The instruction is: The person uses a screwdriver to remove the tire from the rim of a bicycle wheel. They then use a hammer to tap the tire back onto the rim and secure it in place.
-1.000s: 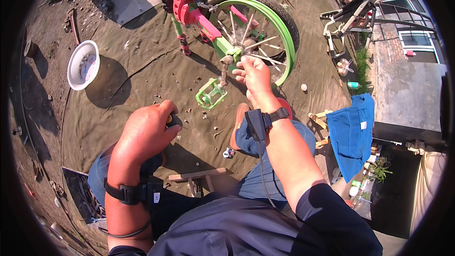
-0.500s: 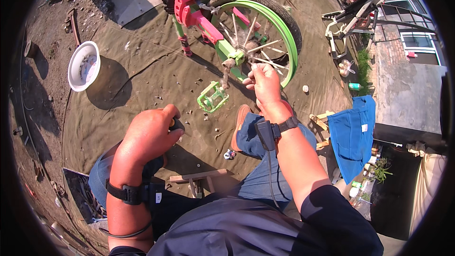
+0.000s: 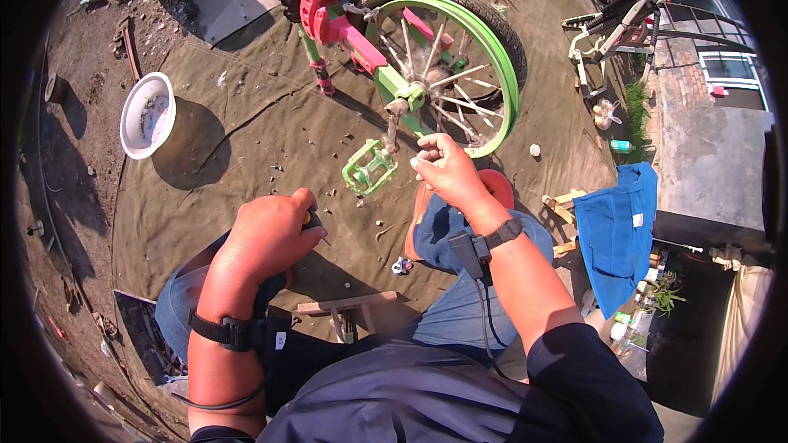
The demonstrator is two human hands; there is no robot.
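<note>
Plainly, the head view puts the wheel (image 3: pixel 419 92) ahead and a little right, joined to a green bicycle frame (image 3: pixel 396 82) with a pink guard (image 3: pixel 326 23). The right grip (image 3: pixel 423 156) hangs just below the wheel's green rim, near the crank (image 3: pixel 391 127); its fingers are curled with the thumb close to them, and I cannot tell whether they pinch something small. The left grip (image 3: pixel 309 212) is wrapped round a small dark object (image 3: pixel 312 221) with a touch of yellow, mostly hidden by the hand.

I judge the wheel and frame stiff and fairly heavy, the spokes thin enough to bend, and the crank dirty and rough; the rubber tyre (image 3: pixel 491 23) should give the surest hold, clear of the spokes. The green pedal (image 3: pixel 369 167), an open cage, probably swings when pushed. The dark object looks light and firm.

Underneath spreads a creased brown ground cloth (image 3: pixel 267 131), dotted with scraps and sunlit. A white basin (image 3: pixel 129 138) stands at left; at right hang blue fabric (image 3: pixel 616 238) and, beyond, a pale frame (image 3: pixel 630 23) beside a brick wall (image 3: pixel 688 57).
</note>
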